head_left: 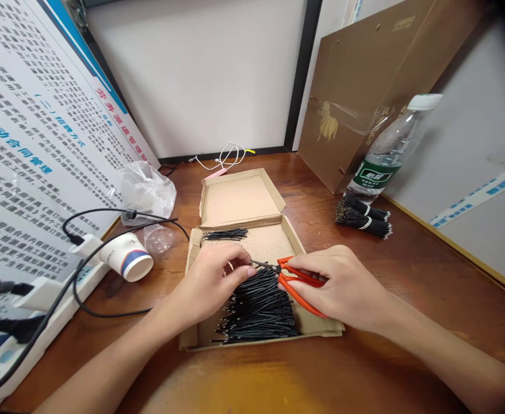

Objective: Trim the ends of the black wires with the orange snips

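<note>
The right hand (341, 282) clamps orange snips (298, 284) while the left hand (211, 279), fingertips pinched together, meets their tip just over a heap of black wires (259, 310) in an open cardboard box (244, 201) on a wooden desk (408, 270)

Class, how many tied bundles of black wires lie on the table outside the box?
2. Both lie beside the bottle, right of the box: the far bundle against the bottle's base, the near bundle just in front. Others may be hidden behind the bottle.
</note>
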`<state>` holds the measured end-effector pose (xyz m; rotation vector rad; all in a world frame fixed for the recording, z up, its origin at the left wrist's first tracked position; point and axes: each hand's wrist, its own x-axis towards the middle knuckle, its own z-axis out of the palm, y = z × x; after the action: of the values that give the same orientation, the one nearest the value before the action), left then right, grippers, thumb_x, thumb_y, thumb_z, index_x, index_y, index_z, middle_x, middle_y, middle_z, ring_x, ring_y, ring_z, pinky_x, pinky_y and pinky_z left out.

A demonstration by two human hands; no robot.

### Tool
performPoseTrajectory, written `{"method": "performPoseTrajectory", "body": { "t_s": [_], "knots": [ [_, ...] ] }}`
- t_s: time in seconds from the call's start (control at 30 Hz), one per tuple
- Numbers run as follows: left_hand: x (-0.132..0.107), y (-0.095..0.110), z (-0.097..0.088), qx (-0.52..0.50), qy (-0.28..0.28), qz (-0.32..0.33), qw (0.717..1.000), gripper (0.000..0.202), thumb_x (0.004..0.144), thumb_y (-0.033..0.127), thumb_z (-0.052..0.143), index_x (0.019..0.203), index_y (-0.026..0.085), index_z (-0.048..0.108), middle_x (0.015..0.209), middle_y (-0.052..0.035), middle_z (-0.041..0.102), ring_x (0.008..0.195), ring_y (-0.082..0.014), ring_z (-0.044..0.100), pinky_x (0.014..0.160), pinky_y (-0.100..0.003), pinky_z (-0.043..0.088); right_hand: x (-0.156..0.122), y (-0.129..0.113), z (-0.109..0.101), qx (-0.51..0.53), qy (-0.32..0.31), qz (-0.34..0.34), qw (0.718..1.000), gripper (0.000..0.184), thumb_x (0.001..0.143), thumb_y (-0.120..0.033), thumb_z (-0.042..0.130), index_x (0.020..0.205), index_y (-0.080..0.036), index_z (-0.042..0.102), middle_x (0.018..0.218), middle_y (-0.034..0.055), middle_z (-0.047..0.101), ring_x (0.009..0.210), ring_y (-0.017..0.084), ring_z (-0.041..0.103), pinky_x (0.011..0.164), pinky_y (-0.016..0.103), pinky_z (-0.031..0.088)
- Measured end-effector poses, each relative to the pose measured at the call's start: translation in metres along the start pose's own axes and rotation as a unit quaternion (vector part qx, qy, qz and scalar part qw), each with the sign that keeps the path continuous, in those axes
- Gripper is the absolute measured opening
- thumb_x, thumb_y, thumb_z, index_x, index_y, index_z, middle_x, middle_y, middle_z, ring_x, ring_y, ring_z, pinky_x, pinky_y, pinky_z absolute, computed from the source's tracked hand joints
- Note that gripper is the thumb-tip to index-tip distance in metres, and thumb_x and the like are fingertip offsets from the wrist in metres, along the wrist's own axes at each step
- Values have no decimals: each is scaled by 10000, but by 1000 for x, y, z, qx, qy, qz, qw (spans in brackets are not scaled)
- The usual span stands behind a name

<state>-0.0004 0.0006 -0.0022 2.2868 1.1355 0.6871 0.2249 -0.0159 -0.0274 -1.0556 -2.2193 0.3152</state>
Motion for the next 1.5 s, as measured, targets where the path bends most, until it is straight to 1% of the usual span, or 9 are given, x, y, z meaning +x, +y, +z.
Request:
{"method": "performPoseTrajectory", "body": {
  "t_s": [0.2, 0.37, 0.53, 0.7, 0.9, 1.03, 1.17, 1.3, 1.5],
  "knots": [
    [1, 0, 0, -1, 1, 1, 1000, 91, 873, 160, 607, 786, 154, 632, 762, -3, 648, 719, -135, 558, 658, -253, 409, 1, -1, -2, 4, -4, 9, 1000, 185, 822, -216, 571, 721, -135, 704, 481, -36, 483, 449, 79, 331, 470, 256, 274],
    [-1, -1, 0, 2, 1, 3, 1000, 102, 876, 172, 608, 777, 153, 622, 754, -3, 637, 714, -136, 548, 653, -253, 405, 1, 0, -1, 2, -5, 3, 1000, 183, 837, -208, 563, 791, -126, 721, 528, -12, 569, 455, 80, 391, 483, 258, 289],
    [-1, 0, 1, -1, -1, 5, 1000, 94, 873, 161, 608, 783, 152, 630, 765, -6, 646, 730, -138, 555, 661, -253, 407, 1, 0, 0, 2, -3, 16, 1000, 190, 823, -208, 570, 751, -116, 720, 484, -26, 509, 445, 78, 355, 471, 254, 281],
    [-1, 0, 0, -4, -3, 3, 1000, 94, 874, 166, 612, 784, 145, 631, 768, -6, 643, 718, -130, 548, 657, -247, 407, 0, 0, 1, 5, 6, 12, 1000, 187, 814, -195, 569, 778, -105, 729, 507, -16, 550, 450, 76, 384, 477, 251, 290],
    [0, 0, 0, -3, -1, 3, 1000, 98, 873, 162, 611, 778, 145, 627, 759, -1, 639, 712, -127, 549, 655, -242, 406, 0, -3, -3, 13, 3, 19, 1000, 157, 792, -197, 585, 743, -121, 713, 485, -40, 498, 444, 72, 359, 472, 247, 286],
    [-1, 0, 0, -3, -3, 0, 1000, 99, 878, 174, 608, 785, 148, 631, 765, -2, 642, 717, -129, 549, 656, -244, 408, -1, -3, -1, 6, 0, 12, 1000, 164, 803, -192, 575, 779, -122, 722, 518, -23, 555, 457, 78, 401, 490, 253, 296],
    [-1, 0, 0, -6, -6, 0, 1000, 96, 878, 165, 605, 789, 150, 636, 779, -2, 649, 732, -129, 558, 669, -246, 410, 0, -2, -1, 4, 10, 13, 1000, 189, 814, -204, 566, 727, -123, 713, 483, -28, 515, 439, 76, 363, 470, 254, 278],
    [0, -1, 1, -4, -8, -4, 1000, 95, 878, 172, 607, 789, 148, 631, 769, -3, 640, 721, -129, 549, 658, -247, 408, 0, -1, 0, 5, -6, 22, 1000, 177, 809, -214, 573, 769, -130, 724, 509, -17, 559, 450, 82, 404, 481, 253, 293],
    [1, -4, 1, 13, -37, -3, 999, 87, 879, 163, 603, 795, 150, 618, 771, -3, 621, 721, -132, 544, 663, -255, 411, 2, 2, -2, -18, 34, 44, 998, 195, 813, -227, 568, 769, -128, 731, 492, -15, 541, 433, 86, 374, 455, 254, 278]
  ]
}}
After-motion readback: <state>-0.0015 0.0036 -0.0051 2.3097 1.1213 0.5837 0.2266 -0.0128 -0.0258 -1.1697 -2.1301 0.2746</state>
